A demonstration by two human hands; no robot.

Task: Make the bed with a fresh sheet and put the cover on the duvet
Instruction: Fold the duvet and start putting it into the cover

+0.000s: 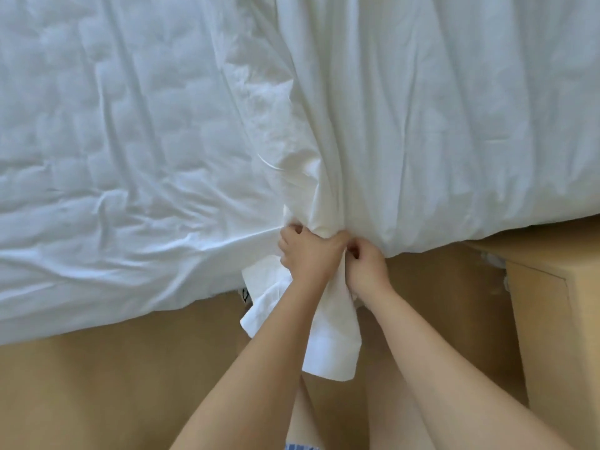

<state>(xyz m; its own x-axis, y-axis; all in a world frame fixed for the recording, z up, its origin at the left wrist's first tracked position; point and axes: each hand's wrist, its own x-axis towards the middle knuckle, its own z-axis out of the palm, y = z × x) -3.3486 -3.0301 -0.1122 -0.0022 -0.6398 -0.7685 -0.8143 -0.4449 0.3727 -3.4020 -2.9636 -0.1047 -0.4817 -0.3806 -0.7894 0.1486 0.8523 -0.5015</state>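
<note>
**Hidden and cut off**

Fingertips of your left hand [305, 254] and right hand [367, 269] sink into the bunched cloth [324, 219]. The bedding [97, 125] runs off three edges. A small dark object [245, 294] under its edge is unreadable.

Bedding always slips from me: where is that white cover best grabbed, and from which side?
Grip the cover at its bunched neck, where the folds converge into one handful. Come from the near side, as the left hand and right hand do.
</note>
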